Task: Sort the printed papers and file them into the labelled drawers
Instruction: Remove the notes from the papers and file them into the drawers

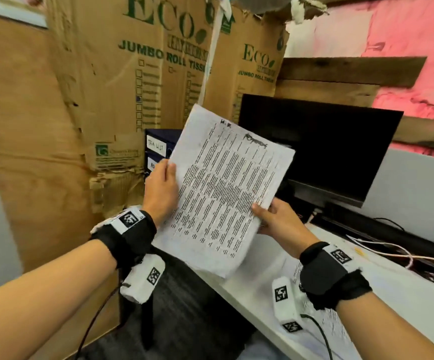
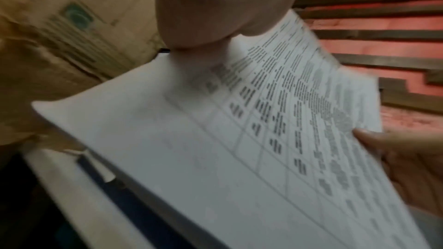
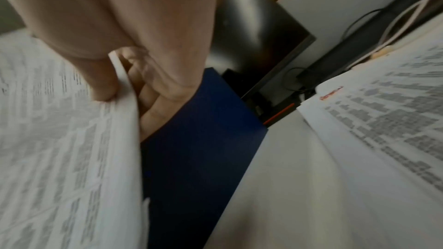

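Observation:
A printed paper (image 1: 223,188) covered in a table of text is held up in the air, tilted, in front of me. My left hand (image 1: 162,188) pinches its left edge, thumb on the printed face. My right hand (image 1: 275,216) pinches its lower right edge, thumb on top and fingers behind, as the right wrist view shows on the paper (image 3: 72,139). Behind the sheet stands a dark blue drawer unit (image 1: 158,146) with white handwritten labels; most of it is hidden by the paper. More printed papers (image 3: 383,120) lie on the white desk (image 1: 392,294).
A black monitor (image 1: 319,146) stands on the desk right of the drawers, with cables (image 1: 392,250) trailing behind it. Large cardboard boxes (image 1: 93,100) rise at the left and back. A grey partition (image 1: 418,193) closes off the desk's far side.

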`<state>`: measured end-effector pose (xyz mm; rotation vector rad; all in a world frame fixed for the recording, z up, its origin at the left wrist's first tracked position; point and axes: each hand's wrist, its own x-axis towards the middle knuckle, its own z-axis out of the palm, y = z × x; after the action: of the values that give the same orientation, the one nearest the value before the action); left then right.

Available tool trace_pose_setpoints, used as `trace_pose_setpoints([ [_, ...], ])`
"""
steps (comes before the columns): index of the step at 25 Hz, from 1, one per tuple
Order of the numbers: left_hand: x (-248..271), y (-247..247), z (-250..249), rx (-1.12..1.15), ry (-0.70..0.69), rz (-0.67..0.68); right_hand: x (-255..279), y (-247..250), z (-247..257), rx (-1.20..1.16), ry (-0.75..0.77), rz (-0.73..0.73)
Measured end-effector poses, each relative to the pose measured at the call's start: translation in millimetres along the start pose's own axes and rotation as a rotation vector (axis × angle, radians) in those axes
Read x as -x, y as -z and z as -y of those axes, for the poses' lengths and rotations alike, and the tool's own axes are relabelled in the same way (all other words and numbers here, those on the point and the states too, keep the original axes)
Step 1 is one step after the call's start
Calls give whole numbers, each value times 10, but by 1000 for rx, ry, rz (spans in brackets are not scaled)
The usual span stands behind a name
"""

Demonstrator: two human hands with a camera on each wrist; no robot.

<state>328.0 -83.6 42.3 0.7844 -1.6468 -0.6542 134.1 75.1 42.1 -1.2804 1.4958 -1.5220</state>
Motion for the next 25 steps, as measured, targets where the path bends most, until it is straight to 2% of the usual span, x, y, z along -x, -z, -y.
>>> trace_pose_setpoints([
  [3, -2, 206, 359, -90, 104, 133, -81, -162, -37, 110, 44, -79],
  [5, -33, 312, 447, -115, 127, 205, -131, -152, -70, 198, 147, -172],
  [9, -151, 412, 615, -184, 240, 266, -145, -71, -181, 426, 343, -331],
  [13, -191, 389, 822, -281, 350, 457, -146, -13, -303, 486, 406, -430],
  [18, -197, 314, 916, -366, 359, 683, -253, -14, -448, 491, 408, -451],
  [25, -212, 123, 991, -161, 534, 673, -343, -135, -423, 504, 407, -422],
])
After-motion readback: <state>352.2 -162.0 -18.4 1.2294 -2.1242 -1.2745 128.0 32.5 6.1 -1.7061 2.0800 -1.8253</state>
